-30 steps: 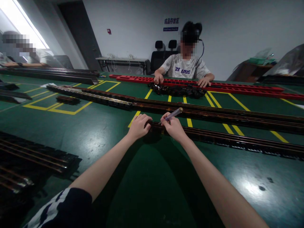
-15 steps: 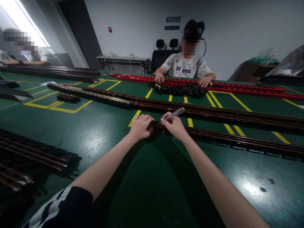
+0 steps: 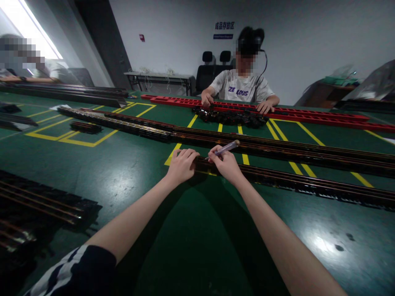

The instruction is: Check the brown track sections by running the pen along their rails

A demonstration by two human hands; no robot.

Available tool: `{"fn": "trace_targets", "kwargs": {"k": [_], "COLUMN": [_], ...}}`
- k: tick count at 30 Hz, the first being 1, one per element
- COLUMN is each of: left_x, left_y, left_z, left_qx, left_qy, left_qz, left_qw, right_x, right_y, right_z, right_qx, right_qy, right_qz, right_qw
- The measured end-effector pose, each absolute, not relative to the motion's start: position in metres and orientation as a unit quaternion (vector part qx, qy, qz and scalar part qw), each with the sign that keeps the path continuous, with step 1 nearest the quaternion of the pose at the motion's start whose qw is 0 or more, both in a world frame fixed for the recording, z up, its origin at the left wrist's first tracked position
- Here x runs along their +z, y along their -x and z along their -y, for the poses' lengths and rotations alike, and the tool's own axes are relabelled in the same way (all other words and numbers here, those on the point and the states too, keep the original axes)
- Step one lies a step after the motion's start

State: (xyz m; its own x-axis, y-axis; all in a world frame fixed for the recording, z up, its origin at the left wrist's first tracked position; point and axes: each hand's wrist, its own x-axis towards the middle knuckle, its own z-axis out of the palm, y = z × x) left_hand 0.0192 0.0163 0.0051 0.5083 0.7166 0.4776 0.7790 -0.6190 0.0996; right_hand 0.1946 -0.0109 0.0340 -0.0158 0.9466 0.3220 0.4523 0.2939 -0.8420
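A long dark strip [image 3: 277, 179] with thin coppery lines runs from the middle of the green table [image 3: 123, 172] to the right edge of the view. My left hand [image 3: 182, 165] grips its left end, fingers bent over the top. In my right hand [image 3: 224, 162] is a slim purplish pen-like tool [image 3: 227, 147], held in a pinch. The tool's thin tip points down-left at the strip, close to my left fingertips. Whether the tip touches the strip is too small to tell.
Behind lie more long dark strips [image 3: 197, 136] and a short dark piece [image 3: 85, 127]. Dark strips [image 3: 40, 197] are stacked at left. Across the table, a person [image 3: 242, 84] handles black parts [image 3: 231, 118] beside red rails [image 3: 324, 116]. Another person sits at far left.
The view has shifted slightly. The strip's near edge between my hands looks a little tilted compared with before. My grips are the same.
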Motion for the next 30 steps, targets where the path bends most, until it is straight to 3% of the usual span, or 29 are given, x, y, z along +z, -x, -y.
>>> {"fn": "trace_targets", "kwargs": {"k": [18,30], "left_x": [0.0001,-0.0024], "left_y": [-0.0166,-0.0161], "left_z": [-0.0197,-0.0237], "left_qx": [-0.231,-0.265], "left_qy": [0.854,0.878], "left_qz": [0.459,0.397], "left_qw": [0.078,0.04], "right_x": [0.0404,0.0387], "right_y": [-0.197,-0.2041], "right_z": [0.0143,0.0134], "right_qx": [0.251,0.219], "right_qy": [0.553,0.554], "right_qz": [0.659,0.647], "right_qw": [0.445,0.475]}}
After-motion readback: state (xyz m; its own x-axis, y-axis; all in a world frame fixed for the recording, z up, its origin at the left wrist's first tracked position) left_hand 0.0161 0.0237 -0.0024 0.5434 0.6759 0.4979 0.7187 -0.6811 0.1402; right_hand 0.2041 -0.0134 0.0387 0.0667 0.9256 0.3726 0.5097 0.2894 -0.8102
